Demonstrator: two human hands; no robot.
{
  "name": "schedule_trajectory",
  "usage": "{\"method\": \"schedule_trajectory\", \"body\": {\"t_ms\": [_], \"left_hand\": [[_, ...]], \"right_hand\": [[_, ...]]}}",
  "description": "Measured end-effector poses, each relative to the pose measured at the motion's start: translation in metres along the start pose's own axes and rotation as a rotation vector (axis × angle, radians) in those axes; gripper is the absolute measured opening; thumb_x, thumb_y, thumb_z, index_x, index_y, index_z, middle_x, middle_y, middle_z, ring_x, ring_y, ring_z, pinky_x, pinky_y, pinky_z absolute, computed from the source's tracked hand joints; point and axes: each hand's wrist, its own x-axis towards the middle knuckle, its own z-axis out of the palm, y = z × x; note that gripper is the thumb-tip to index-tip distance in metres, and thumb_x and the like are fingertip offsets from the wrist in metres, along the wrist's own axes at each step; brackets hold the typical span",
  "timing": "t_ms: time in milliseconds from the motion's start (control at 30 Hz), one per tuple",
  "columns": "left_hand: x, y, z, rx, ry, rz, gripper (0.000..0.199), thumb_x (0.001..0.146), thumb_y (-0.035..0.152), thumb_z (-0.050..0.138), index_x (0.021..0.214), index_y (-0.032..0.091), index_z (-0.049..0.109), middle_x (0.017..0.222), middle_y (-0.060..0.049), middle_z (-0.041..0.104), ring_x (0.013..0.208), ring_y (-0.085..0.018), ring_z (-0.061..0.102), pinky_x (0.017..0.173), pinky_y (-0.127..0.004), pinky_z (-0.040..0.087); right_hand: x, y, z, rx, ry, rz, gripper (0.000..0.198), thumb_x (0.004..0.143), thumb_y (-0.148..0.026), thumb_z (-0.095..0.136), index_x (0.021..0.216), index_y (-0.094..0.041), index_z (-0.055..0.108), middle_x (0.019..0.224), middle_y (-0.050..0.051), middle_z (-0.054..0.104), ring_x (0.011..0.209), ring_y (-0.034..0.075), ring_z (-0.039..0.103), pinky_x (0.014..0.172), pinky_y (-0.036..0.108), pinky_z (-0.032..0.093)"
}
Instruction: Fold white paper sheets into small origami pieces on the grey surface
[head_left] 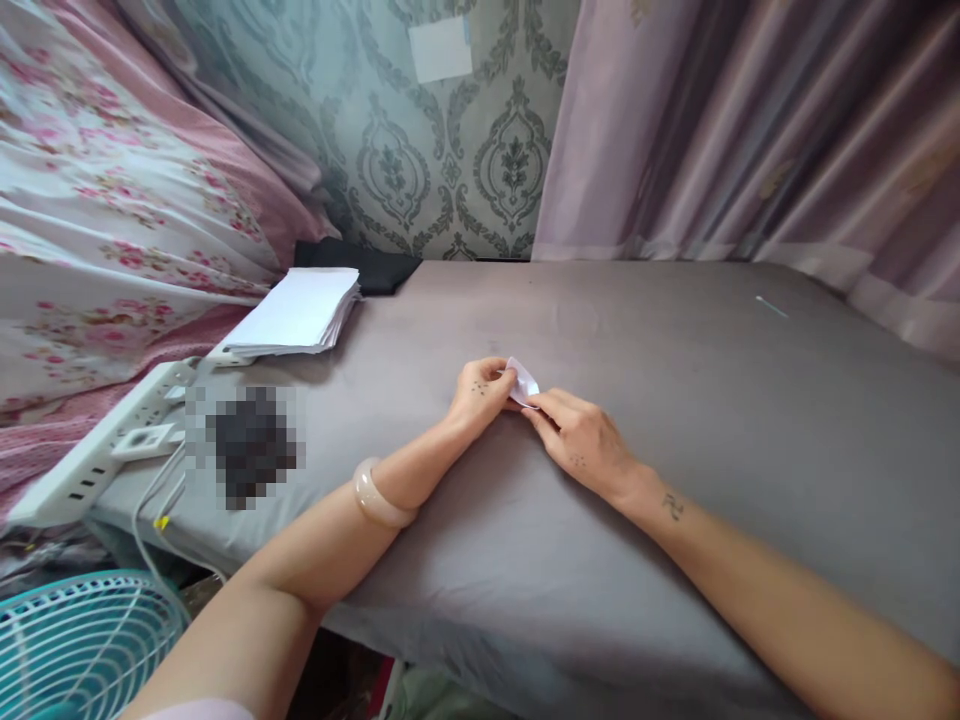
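Note:
A small folded piece of white paper (pixel 523 382) is held between my two hands, just above the grey cloth-covered table (pixel 675 400). My left hand (pixel 481 395) grips its left side, thumb on the near face and fingers curled behind. With thumb and forefinger, my right hand (pixel 581 435) pinches the lower right corner of the paper. Part of the paper is hidden by the left fingers. A pale bangle (pixel 379 495) circles my left forearm.
A stack of white paper (pixel 296 310) lies at the back left, by a black folded item (pixel 375 268). A white power strip (pixel 112 435) with cables and a blurred dark object (pixel 255 445) sit at left. A fan (pixel 82 650) stands below. A thin white stick (pixel 772 307) lies far right.

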Motion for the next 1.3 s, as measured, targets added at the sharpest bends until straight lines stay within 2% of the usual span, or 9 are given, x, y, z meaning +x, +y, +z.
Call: {"method": "schedule_trajectory", "body": {"t_ms": [233,600,733,833,900,1000,1100,1233,1300], "left_hand": [[0.003,0.004,0.0,-0.007,0.035,-0.107,0.011,0.082,0.015,0.057,0.074,0.01,0.063,0.061,-0.001,0.063,0.053,-0.011,0.062,0.053,-0.024,0.056],[0.009,0.005,-0.005,0.029,-0.052,-0.118,0.026,0.078,0.037,0.068,0.077,0.011,0.064,0.068,-0.003,0.064,0.06,-0.013,0.063,0.056,-0.024,0.056],[0.011,0.009,-0.008,-0.073,-0.146,-0.132,0.029,0.073,0.036,0.072,0.09,0.013,0.067,0.08,-0.004,0.066,0.07,-0.012,0.064,0.06,-0.022,0.056],[0.013,0.008,-0.009,-0.124,-0.167,-0.16,0.025,0.067,0.028,0.076,0.084,0.011,0.066,0.08,-0.004,0.067,0.067,-0.011,0.064,0.065,-0.022,0.056],[0.015,0.004,-0.008,-0.076,-0.151,-0.13,0.022,0.067,0.025,0.074,0.082,0.011,0.065,0.077,-0.004,0.067,0.065,-0.011,0.064,0.064,-0.022,0.056],[0.018,-0.004,-0.006,0.102,-0.109,0.03,0.025,0.075,0.034,0.068,0.088,0.013,0.066,0.078,-0.006,0.068,0.072,-0.015,0.065,0.057,-0.021,0.053],[0.02,-0.006,-0.005,0.173,-0.072,0.083,0.028,0.08,0.038,0.062,0.093,0.014,0.065,0.084,-0.007,0.069,0.08,-0.018,0.067,0.058,-0.023,0.054],[0.022,-0.002,-0.004,0.158,-0.059,0.012,0.019,0.081,0.031,0.06,0.083,0.012,0.062,0.077,-0.007,0.067,0.068,-0.014,0.064,0.054,-0.021,0.051],[0.023,-0.001,-0.003,0.169,-0.067,-0.005,0.016,0.08,0.028,0.059,0.082,0.012,0.062,0.073,-0.006,0.065,0.062,-0.012,0.062,0.052,-0.02,0.049]], "right_hand": [[0.002,0.0,-0.002,-0.046,-0.015,-0.015,0.028,0.096,-0.028,0.041,0.089,-0.019,0.067,0.081,0.006,0.063,0.067,0.016,0.056,0.064,0.029,0.04],[0.003,0.013,-0.009,-0.002,-0.052,-0.031,0.028,0.097,-0.028,0.042,0.088,-0.019,0.067,0.081,0.005,0.063,0.071,0.015,0.058,0.071,0.028,0.044],[0.007,0.025,-0.018,-0.002,-0.081,-0.045,0.028,0.097,-0.027,0.041,0.09,-0.018,0.067,0.083,0.006,0.064,0.074,0.015,0.059,0.073,0.028,0.045],[0.007,0.029,-0.023,-0.027,-0.104,-0.083,0.029,0.098,-0.028,0.039,0.093,-0.017,0.066,0.086,0.007,0.064,0.077,0.016,0.06,0.074,0.028,0.045],[0.005,0.03,-0.025,-0.064,-0.129,-0.11,0.03,0.098,-0.029,0.039,0.095,-0.017,0.066,0.085,0.007,0.064,0.077,0.016,0.06,0.074,0.028,0.045],[0.004,0.038,-0.028,-0.1,-0.147,-0.117,0.031,0.098,-0.029,0.039,0.093,-0.018,0.067,0.084,0.007,0.065,0.076,0.016,0.061,0.073,0.028,0.044],[0.009,0.071,-0.038,-0.13,-0.061,0.02,0.028,0.096,-0.028,0.043,0.092,-0.018,0.069,0.089,0.009,0.069,0.084,0.018,0.064,0.076,0.029,0.044],[0.027,0.15,-0.063,-0.254,0.169,0.445,0.024,0.089,-0.031,0.052,0.094,-0.016,0.069,0.085,0.011,0.072,0.075,0.02,0.064,0.069,0.031,0.043],[0.035,0.188,-0.076,-0.288,0.21,0.569,0.025,0.088,-0.033,0.053,0.096,-0.016,0.069,0.09,0.011,0.072,0.073,0.019,0.063,0.066,0.03,0.042]]}}
